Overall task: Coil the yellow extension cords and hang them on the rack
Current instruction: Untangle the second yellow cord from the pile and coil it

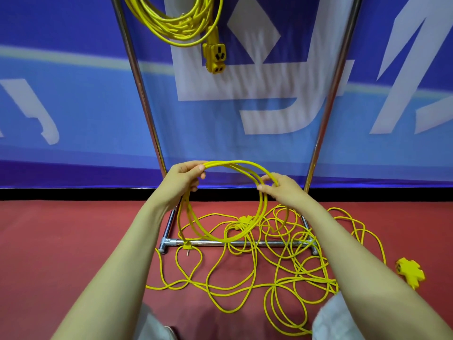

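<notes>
My left hand (186, 179) grips the top left of a few loops of yellow extension cord (235, 165), and my right hand (282, 190) pinches the same loops at the right. The coil hangs down in front of the chrome rack (144, 104), and its plug (186, 247) dangles near the rack's bottom bar. The rest of the cord lies tangled on the red floor (269, 261). A yellow socket block (410, 272) rests on the floor at the right. Another coiled yellow cord (176, 23) with its socket (215, 57) hangs high on the rack.
The rack's two chrome uprights slant up on either side, with a base bar (232, 242) across the floor. Behind it stands a blue banner wall (73, 94) with white lettering. My knees in light trousers (328, 317) show at the bottom edge.
</notes>
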The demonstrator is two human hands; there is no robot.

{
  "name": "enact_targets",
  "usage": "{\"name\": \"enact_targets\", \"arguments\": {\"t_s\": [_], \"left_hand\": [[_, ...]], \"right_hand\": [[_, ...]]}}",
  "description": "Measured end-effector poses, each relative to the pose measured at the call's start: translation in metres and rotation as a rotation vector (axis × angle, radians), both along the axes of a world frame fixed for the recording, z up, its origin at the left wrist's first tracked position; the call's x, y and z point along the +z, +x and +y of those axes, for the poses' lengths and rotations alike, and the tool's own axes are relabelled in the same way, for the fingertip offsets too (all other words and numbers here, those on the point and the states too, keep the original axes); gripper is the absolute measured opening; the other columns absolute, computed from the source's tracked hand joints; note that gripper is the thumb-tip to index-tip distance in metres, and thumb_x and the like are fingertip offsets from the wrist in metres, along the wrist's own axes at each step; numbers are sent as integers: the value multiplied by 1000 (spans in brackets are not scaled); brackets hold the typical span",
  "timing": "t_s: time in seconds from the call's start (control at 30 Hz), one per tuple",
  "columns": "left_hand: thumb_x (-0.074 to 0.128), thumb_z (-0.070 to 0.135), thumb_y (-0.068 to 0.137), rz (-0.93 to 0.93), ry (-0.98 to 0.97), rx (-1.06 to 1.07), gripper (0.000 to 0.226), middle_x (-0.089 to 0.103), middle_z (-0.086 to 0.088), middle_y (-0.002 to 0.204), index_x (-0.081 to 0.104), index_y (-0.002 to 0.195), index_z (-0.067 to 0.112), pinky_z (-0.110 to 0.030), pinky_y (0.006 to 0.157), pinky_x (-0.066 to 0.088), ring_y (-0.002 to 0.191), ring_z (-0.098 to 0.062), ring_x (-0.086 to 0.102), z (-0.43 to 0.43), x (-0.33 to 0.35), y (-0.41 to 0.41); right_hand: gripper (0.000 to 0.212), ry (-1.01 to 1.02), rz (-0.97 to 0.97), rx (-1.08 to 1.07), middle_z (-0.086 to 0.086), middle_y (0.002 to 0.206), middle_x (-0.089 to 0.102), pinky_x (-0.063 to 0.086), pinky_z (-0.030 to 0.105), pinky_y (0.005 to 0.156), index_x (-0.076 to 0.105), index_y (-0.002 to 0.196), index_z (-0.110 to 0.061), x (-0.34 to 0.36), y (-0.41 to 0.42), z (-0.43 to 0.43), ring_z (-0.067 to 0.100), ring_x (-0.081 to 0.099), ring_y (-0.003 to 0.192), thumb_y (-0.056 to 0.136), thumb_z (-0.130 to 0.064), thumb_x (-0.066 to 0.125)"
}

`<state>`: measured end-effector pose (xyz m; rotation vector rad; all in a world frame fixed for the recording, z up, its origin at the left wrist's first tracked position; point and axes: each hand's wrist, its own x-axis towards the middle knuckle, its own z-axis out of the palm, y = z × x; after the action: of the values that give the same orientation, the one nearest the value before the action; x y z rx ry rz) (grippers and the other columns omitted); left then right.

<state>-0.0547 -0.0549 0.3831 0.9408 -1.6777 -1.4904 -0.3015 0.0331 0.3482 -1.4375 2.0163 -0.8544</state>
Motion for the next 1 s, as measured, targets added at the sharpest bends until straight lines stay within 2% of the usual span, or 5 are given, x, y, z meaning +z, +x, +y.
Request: {"name": "enact_targets", "arguments": {"t_s": [0.17, 0.33, 0.63, 0.8, 1.0], "left_hand": [[48, 11, 99, 60, 62, 188, 17, 51, 0, 72, 60, 111, 7, -15, 49, 36, 44, -1, 40, -2, -13, -10], [36, 7, 103, -206, 34, 25, 26, 48, 2, 73, 50, 125, 4, -17, 47, 28, 44, -1, 35, 19, -50, -47], [39, -1, 100, -157, 1, -263, 43, 54, -2, 101, 43, 134, 24, -17, 58, 36, 56, -1, 39, 64, -80, -90], [46, -1, 96, -131, 0, -155, 35, 51, 4, 73, 53, 121, 22, -21, 53, 34, 51, -3, 39, 64, -78, -96], [36, -6, 98, 187, 215, 51, 28, 48, -1, 72, 55, 88, 11, -14, 47, 30, 44, -1, 36, 46, -36, -84]], "right_hand": [[20, -118, -578, -44, 2, 71, 43, 33, 24, 53, 48, 104, -12, 6, 1, -1, 12, 39, 59, 89, -8, 60], [16, -462, -1269, -109, 6, 73, 49, 46, 20, 52, 51, 95, -6, 29, 18, -7, 11, 46, 53, 93, 8, 42], [17, -461, -1586, -284, 10, 76, 49, 39, 21, 58, 46, 106, 2, 29, 27, -12, 13, 41, 57, 92, 10, 41], [13, -407, -1228, -211, 7, 82, 58, 52, 26, 64, 56, 94, -5, 33, 25, -6, 15, 54, 68, 99, -11, 45], [26, -143, -67, 7, 5, 106, 63, 44, 32, 88, 56, 114, -13, -2, 25, -10, 21, 58, 102, 91, -7, 45]]}}
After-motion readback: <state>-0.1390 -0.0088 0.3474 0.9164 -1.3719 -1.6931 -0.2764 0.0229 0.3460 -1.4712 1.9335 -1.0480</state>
